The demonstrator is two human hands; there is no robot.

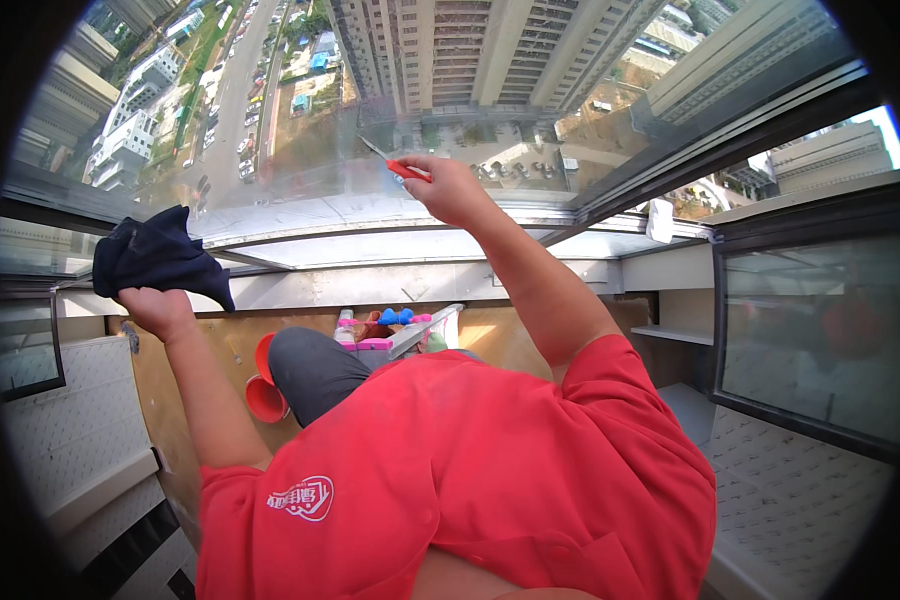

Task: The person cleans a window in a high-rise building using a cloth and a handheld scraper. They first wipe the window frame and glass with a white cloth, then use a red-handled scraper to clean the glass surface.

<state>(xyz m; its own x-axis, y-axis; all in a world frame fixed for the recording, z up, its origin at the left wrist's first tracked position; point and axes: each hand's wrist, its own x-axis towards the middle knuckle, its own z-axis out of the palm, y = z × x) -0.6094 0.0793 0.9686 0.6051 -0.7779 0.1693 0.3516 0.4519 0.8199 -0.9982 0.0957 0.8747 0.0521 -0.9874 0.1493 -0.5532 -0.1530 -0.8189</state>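
My right hand [452,190] is closed around the red handle of a bladed tool [407,171]. Its thin metal blade points up and left toward the large window pane [310,165]; whether it is a scraper or a knife, and whether the tip touches the glass, I cannot tell. At the left, my left hand [160,310] grips a dark navy cloth [160,255]. The cloth is bunched, with its lower corner hanging beside the window frame, and it covers most of the fingers.
Red buckets [264,398] stand on the floor by my bent knee. A pink caddy [372,344] holding blue items sits below the sill [430,287]. To the right are a dark-framed glass sash [820,330] and a white cloth-like item [660,220]. Tall buildings show outside, far below.
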